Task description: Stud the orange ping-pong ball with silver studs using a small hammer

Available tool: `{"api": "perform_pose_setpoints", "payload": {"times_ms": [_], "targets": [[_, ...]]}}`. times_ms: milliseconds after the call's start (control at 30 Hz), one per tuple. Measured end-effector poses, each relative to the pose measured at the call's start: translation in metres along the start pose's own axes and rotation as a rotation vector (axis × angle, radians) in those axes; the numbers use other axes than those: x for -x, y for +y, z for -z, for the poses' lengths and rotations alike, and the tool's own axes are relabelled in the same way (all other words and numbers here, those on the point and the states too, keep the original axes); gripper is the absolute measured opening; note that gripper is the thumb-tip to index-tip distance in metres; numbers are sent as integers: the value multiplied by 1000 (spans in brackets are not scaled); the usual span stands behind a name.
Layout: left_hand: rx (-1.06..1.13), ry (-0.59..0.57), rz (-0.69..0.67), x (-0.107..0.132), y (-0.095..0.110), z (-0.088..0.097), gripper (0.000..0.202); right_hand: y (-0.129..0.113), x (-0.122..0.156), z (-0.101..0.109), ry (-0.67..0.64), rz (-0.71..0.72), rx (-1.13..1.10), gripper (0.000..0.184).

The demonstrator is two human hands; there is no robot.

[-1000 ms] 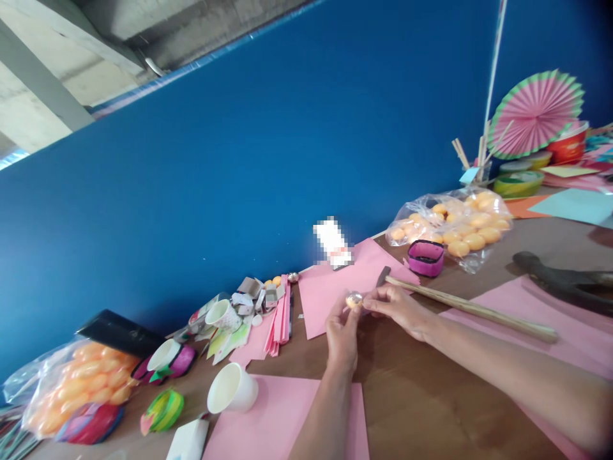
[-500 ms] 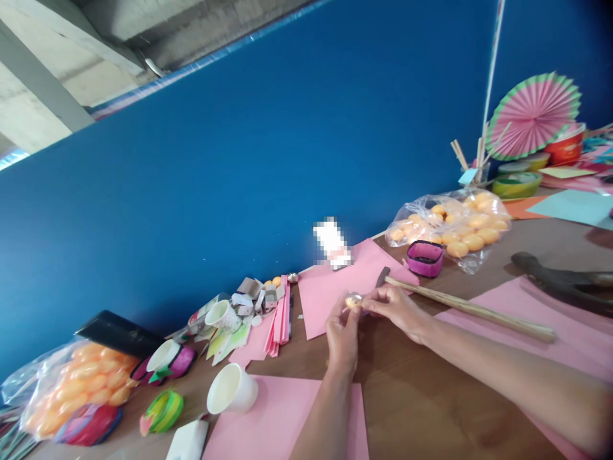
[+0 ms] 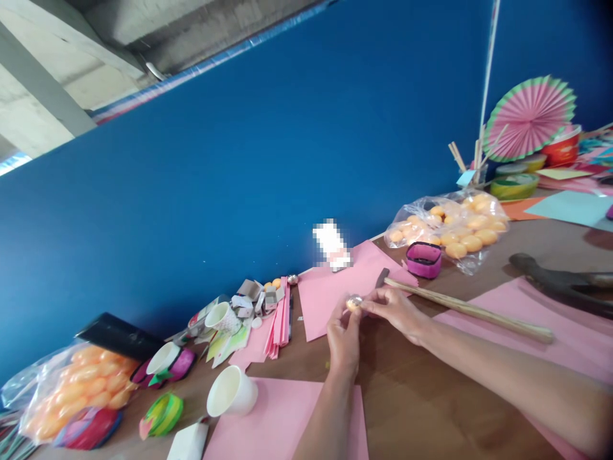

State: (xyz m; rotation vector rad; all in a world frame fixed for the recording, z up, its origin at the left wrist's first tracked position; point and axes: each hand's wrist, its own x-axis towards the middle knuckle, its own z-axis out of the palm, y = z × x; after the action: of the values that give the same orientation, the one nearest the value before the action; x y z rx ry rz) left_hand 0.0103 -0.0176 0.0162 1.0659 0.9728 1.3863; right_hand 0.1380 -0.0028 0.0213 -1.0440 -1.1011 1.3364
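Through my remote feed, the bare left hand [image 3: 343,345] pinched a small, rounded, shiny silver-and-orange object [image 3: 354,303]; I couldn't tell whether the bare right hand [image 3: 396,312] beside it gripped anything.

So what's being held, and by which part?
A small, rounded, shiny silver-and-orange object, held at its lower left edge by the left hand; the right hand is at its right side, contact unclear.

Brown table [image 3: 421,396]; pink sheet [image 3: 325,297] just beyond the left hand [image 3: 343,338], bagged orange balls [image 3: 472,243] beyond the right hand [image 3: 400,313]
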Motion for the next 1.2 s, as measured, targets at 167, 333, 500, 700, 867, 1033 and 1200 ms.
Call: {"api": "perform_pose_setpoints", "payload": {"times_ms": [167,333,500,700,867,1033,1200], "targets": [[5,-1,11,1,-1,-1,49,0,-1,-1,-33,11,-60,25],[38,-23,12,0,-3,0,49,6,-2,-1,-23,94,-15,25],[7,16,8,-1,-5,0,45,10,-2,-1,-22,173,108,24],[120,-14,30,-2,-1,-3,36,8,-3,0,-45,213,173,23],[320,93,65,-6,0,2,33,8,-10,13,113,341,536,18],[349,190,123,-10,-2,5,30,9,-7,21,75,541,948,13],[329,172,121,-10,-1,3,41,6,-5,19,-27,606,1129,16]]}}
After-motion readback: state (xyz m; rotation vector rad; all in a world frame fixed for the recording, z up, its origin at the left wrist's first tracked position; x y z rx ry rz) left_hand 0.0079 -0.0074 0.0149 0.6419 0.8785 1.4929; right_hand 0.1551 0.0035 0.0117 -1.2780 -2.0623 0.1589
